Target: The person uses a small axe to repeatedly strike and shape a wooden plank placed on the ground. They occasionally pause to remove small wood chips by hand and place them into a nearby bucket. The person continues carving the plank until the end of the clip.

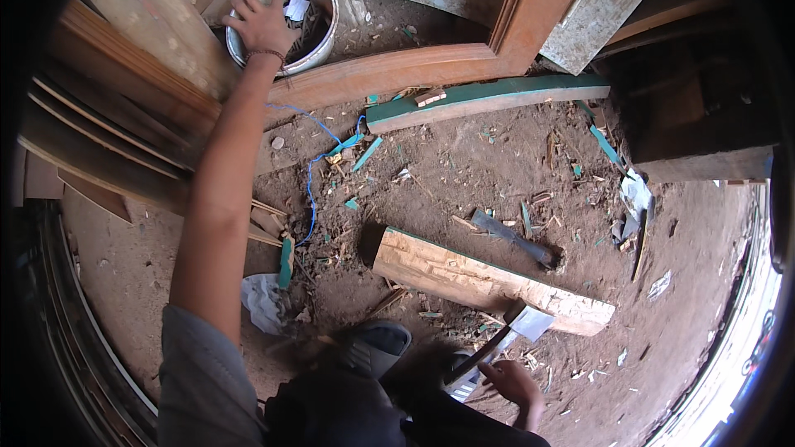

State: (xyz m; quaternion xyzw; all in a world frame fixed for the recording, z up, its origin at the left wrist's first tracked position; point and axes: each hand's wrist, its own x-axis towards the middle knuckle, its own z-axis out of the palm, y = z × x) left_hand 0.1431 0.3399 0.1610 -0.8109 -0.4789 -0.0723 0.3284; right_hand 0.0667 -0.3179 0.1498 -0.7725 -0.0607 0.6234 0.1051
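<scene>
The left hand spreads its fingers over the bucket rim; whether the right hand grips the hatchet, its head by the timber's near edge, is unclear. A loose hold could drop it onto a shoe. Floor opens rightward; a wooden frame bounds the far side.

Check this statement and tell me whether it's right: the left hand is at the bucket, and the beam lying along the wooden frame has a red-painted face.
Wrong colour: the beam's painted face is green, as the head view shows. The left hand is at the bucket.
</scene>
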